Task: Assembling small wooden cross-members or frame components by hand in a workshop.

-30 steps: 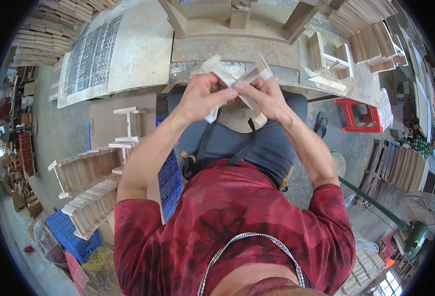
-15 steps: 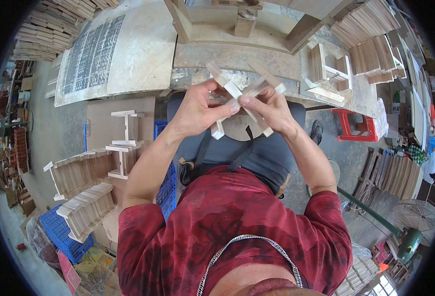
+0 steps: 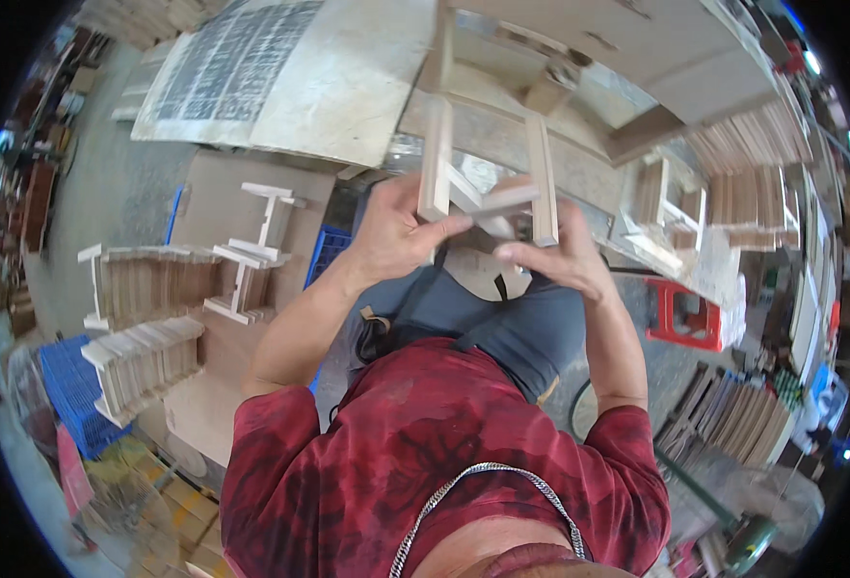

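Note:
Above my lap I hold a pale wooden frame (image 3: 436, 159), two upright strips joined by crosspieces between them. My left hand (image 3: 393, 234) is closed on the left strip, its thumb reaching toward a crosspiece. At the right strip, my right hand (image 3: 571, 258) has its fingers partly hidden behind the wood and its thumb stretched inward below. The crosspieces are smeared by motion, so how they join is hard to make out.
A workbench (image 3: 348, 87) lies ahead with a wooden fixture (image 3: 545, 91). Similar small wooden frames (image 3: 680, 207) stand at its right end, by stacked strips (image 3: 738, 202). A red stool (image 3: 680, 313) is at right. Stacked wooden pieces (image 3: 146, 289) and a blue crate (image 3: 68, 385) are at left.
The wooden frame has turned from a slanted, crossed position to upright, its strips now pointing away from me. My hands have moved farther apart, and the whole view has shifted.

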`<state>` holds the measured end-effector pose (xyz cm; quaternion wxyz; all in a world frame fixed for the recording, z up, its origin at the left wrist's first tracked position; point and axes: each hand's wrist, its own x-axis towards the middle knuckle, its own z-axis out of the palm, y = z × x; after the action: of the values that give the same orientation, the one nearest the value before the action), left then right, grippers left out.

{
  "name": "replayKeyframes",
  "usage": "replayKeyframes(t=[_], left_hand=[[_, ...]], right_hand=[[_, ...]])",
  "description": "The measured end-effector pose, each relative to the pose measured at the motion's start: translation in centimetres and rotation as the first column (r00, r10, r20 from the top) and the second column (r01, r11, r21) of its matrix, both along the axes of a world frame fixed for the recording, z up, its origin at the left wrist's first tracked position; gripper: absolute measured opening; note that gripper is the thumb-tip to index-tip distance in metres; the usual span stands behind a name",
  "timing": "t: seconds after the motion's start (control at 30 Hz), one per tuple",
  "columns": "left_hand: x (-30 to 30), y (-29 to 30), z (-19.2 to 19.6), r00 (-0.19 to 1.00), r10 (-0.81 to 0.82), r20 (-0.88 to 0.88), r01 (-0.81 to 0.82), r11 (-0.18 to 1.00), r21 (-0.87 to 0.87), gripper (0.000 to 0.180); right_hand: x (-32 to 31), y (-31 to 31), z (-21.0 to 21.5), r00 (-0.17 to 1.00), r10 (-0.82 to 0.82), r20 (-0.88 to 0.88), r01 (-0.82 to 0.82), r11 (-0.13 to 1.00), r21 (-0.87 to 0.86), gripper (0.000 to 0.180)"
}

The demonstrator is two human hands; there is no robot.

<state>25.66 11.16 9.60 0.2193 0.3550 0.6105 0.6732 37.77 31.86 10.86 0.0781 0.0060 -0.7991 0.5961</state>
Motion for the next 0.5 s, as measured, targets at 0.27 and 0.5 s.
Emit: replayKeyframes(t=[0.27, 0.5], left_hand=[[-6.2, -6.4, -0.5, 0.339, 0.16, -0.927, -0.402, 0.915, 0.011, 0.038], [-8.1, -17.7, -7.4, 0.305, 0.316, -0.899, -0.892, 0.425, -0.153, 0.052]], right_hand=[[-10.7, -2.2, -0.3, 0.981, 0.091, 0.172, -0.039, 0.959, -0.282, 0.028], [-22.6, -5.6, -9.9, 0.972, -0.2, -0.127, 0.189, 0.978, -0.092, 0.029]])
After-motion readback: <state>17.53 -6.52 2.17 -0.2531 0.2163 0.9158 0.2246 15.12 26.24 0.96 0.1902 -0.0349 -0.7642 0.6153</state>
